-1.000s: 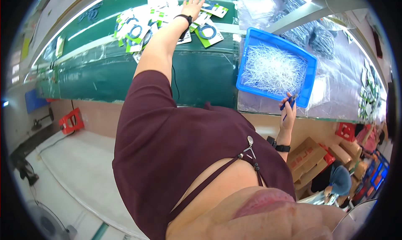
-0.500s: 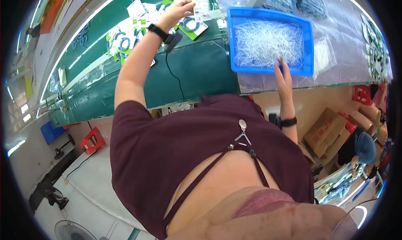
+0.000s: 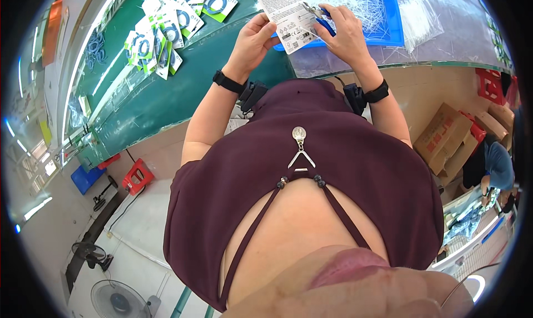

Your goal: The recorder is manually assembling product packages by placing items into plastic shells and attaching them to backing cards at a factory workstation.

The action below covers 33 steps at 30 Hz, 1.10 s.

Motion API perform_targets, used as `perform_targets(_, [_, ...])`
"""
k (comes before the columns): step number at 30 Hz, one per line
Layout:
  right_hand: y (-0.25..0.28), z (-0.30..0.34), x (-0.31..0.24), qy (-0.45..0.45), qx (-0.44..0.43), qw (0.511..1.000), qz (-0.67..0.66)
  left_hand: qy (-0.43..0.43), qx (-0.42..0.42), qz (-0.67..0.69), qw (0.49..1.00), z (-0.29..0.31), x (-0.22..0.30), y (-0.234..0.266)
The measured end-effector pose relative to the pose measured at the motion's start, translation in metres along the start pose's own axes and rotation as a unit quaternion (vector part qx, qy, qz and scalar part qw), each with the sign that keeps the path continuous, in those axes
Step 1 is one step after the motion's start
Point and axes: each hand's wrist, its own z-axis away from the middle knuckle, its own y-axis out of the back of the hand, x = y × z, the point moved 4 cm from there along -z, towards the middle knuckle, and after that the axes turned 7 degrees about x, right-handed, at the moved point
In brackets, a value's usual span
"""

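Pinching a printed card (image 3: 287, 18) by its left edge with the left hand (image 3: 252, 43), above the near left corner of the blue tray (image 3: 395, 36).

Grasping blue-handled pliers (image 3: 327, 26) in the right hand (image 3: 347, 37), with metal tips at the card's right edge; impossible to tell whether touching it. Perhaps at risk of nicking or creasing the card, through tips so close to print; perhaps of dropping it, through a light 1-edge pinch. Now close together in front of the body, unlike 0.5 s earlier: well apart then, left near the carded cables (image 3: 166, 29), right over the white strips (image 3: 355, 7).
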Motion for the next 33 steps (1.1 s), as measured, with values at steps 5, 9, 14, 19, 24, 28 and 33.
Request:
perform_targets(5, [0.008,0.005,0.017,-0.004,-0.001,1.000,-0.013,0.009,-0.012,-0.022,1.000,-0.004,-0.008,-0.016])
perform_targets(9, [0.011,0.008,0.026,-0.019,-0.008,0.999,-0.031,0.021,0.003,-0.050,0.998,-0.010,-0.015,-0.023])
perform_targets(14, [-0.016,0.020,0.053,-0.063,-0.041,0.997,-0.028,0.047,0.038,-0.079,0.995,-0.025,-0.037,-0.022])
perform_targets(19, [-0.068,0.033,0.096,-0.141,-0.205,0.963,-0.109,0.117,0.082,-0.077,0.987,-0.049,-0.067,-0.002])
perform_targets(24, [-0.069,0.038,0.089,-0.125,-0.215,0.963,-0.104,0.115,0.093,-0.102,0.984,-0.051,-0.072,0.012])
perform_targets(28, [-0.053,0.030,0.068,-0.084,-0.127,0.968,-0.197,0.106,0.095,-0.133,0.981,-0.048,-0.069,0.011])
perform_targets(33, [-0.053,0.026,0.062,-0.106,-0.161,0.965,-0.179,0.097,0.083,-0.134,0.983,-0.048,-0.070,0.005])
